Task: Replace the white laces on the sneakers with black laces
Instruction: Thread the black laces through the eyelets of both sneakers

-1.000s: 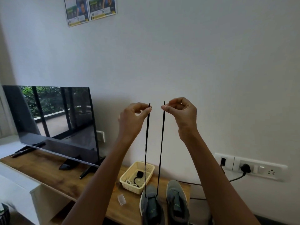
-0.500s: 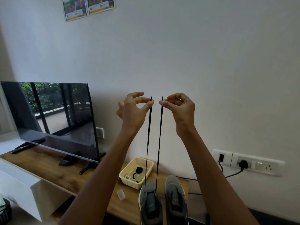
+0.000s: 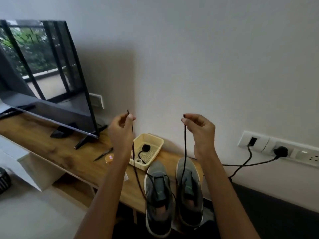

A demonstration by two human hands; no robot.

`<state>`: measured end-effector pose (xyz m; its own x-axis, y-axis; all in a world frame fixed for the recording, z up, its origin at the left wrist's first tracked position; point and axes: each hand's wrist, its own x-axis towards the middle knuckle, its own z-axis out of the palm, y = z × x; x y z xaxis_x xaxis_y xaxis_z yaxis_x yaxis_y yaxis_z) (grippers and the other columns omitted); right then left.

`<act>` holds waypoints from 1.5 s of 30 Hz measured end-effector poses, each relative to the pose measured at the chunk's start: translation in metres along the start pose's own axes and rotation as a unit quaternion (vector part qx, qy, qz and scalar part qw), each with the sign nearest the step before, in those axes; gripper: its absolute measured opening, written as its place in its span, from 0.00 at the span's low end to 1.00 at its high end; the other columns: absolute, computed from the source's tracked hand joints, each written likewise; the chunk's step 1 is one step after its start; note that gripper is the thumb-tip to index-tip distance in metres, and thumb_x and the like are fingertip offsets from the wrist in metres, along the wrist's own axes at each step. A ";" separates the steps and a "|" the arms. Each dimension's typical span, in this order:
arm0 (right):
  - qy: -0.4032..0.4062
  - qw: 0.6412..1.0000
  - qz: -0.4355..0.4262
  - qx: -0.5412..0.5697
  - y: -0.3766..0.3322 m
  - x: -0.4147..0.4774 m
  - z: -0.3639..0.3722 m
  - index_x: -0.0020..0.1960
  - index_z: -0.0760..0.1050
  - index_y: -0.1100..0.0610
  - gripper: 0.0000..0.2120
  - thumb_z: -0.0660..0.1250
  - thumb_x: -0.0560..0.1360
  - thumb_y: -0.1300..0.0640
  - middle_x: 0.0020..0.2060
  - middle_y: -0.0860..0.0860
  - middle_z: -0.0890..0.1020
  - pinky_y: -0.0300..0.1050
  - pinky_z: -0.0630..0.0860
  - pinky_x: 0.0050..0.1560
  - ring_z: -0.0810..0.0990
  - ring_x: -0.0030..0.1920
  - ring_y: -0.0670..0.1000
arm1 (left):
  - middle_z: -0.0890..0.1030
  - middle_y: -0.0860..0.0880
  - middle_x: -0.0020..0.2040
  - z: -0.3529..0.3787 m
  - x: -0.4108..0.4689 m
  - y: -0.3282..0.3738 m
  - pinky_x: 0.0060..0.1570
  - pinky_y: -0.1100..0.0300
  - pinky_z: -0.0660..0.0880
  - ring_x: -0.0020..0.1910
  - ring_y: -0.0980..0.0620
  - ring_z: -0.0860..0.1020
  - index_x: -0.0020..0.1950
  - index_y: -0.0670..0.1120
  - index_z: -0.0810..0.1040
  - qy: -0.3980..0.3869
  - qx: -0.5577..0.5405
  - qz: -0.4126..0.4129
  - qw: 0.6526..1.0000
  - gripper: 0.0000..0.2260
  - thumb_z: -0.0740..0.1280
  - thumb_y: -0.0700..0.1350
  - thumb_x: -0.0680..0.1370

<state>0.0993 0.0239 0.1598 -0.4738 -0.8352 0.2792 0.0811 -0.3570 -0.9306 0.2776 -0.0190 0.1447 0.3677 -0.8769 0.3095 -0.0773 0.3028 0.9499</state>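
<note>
At ten o'clock, a dark flat television, standing on a long wooden shelf stretched from nine o'clock down to six. At three o'clock on the wall, a white socket strip with a black plug in it. At six o'clock, on the shelf's near end, two grey shoes side by side, toes to the wall: left sneaker, with right sneaker just beside it. At eleven o'clock of the left toe, a yellow mesh basket. Above the shoes, well apart: left hand at eight o'clock of centre, right hand at four, each pinching one end of the black lace between thumb and forefinger. From the left pinch, a strand slanting down to the left sneaker's front; from the right, a strand dropping straight across the right sneaker, lower run too blurred to follow. At nine o'clock of the basket, a thin dark pen-like thing and a small orange round thing.
</note>
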 end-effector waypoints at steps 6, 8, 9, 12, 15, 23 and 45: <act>0.010 0.994 0.094 -0.059 0.110 0.002 -0.013 0.41 0.80 0.57 0.09 0.70 0.70 0.71 0.37 0.48 0.82 0.30 0.74 0.40 0.79 0.36 0.37 | 0.80 0.46 0.51 0.011 -0.007 -0.115 0.57 0.43 0.72 0.50 0.47 0.77 0.54 0.46 0.82 -0.014 0.203 -0.074 0.976 0.10 0.68 0.49 0.76; -0.002 0.988 0.124 -0.089 0.136 -0.001 -0.015 0.40 0.80 0.55 0.10 0.70 0.71 0.70 0.36 0.47 0.82 0.29 0.74 0.40 0.79 0.36 0.38 | 0.82 0.49 0.51 0.014 -0.017 -0.143 0.58 0.42 0.72 0.50 0.49 0.78 0.54 0.49 0.82 -0.073 0.260 -0.092 0.959 0.09 0.68 0.50 0.76; -0.011 0.985 0.135 -0.107 0.147 -0.002 -0.015 0.39 0.80 0.54 0.11 0.70 0.71 0.69 0.36 0.47 0.83 0.29 0.74 0.39 0.79 0.36 0.39 | 0.82 0.50 0.50 0.015 -0.021 -0.154 0.58 0.43 0.71 0.50 0.50 0.79 0.54 0.50 0.82 -0.099 0.288 -0.101 0.947 0.09 0.67 0.51 0.76; -0.048 0.974 0.140 -0.174 0.171 -0.004 -0.011 0.37 0.80 0.52 0.12 0.71 0.71 0.69 0.36 0.47 0.82 0.29 0.74 0.40 0.79 0.37 0.42 | 0.80 0.57 0.36 0.017 -0.027 -0.172 0.61 0.48 0.69 0.41 0.60 0.76 0.49 0.54 0.81 -0.171 0.395 -0.119 0.895 0.06 0.64 0.50 0.78; -0.097 0.953 0.135 -0.255 0.185 -0.002 -0.005 0.37 0.79 0.53 0.11 0.70 0.71 0.68 0.34 0.44 0.80 0.27 0.71 0.37 0.76 0.36 0.41 | 0.81 0.56 0.41 0.016 -0.028 -0.182 0.63 0.51 0.67 0.44 0.60 0.76 0.49 0.55 0.79 -0.237 0.437 -0.153 0.854 0.06 0.63 0.53 0.79; -0.172 0.899 0.167 -0.367 0.200 -0.003 -0.008 0.39 0.80 0.56 0.07 0.69 0.71 0.67 0.33 0.46 0.78 0.33 0.71 0.35 0.75 0.34 0.44 | 0.79 0.51 0.60 0.011 -0.024 -0.204 0.62 0.52 0.70 0.61 0.50 0.75 0.70 0.54 0.69 -0.312 0.464 -0.176 0.810 0.23 0.64 0.38 0.76; -0.253 0.832 0.158 -0.468 0.209 -0.011 0.002 0.35 0.76 0.51 0.11 0.71 0.69 0.66 0.34 0.43 0.77 0.46 0.77 0.48 0.77 0.39 0.46 | 0.78 0.45 0.47 -0.001 -0.019 -0.162 0.36 0.57 0.80 0.31 0.55 0.76 0.71 0.52 0.65 -0.243 0.028 -0.387 0.889 0.28 0.67 0.33 0.76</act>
<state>0.1231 -0.0430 -0.0376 -0.1099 -0.9791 -0.1710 -0.6994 0.1984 -0.6867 0.2843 -0.0512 -0.0156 -0.1129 -0.8767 -0.4676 -0.0261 -0.4678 0.8834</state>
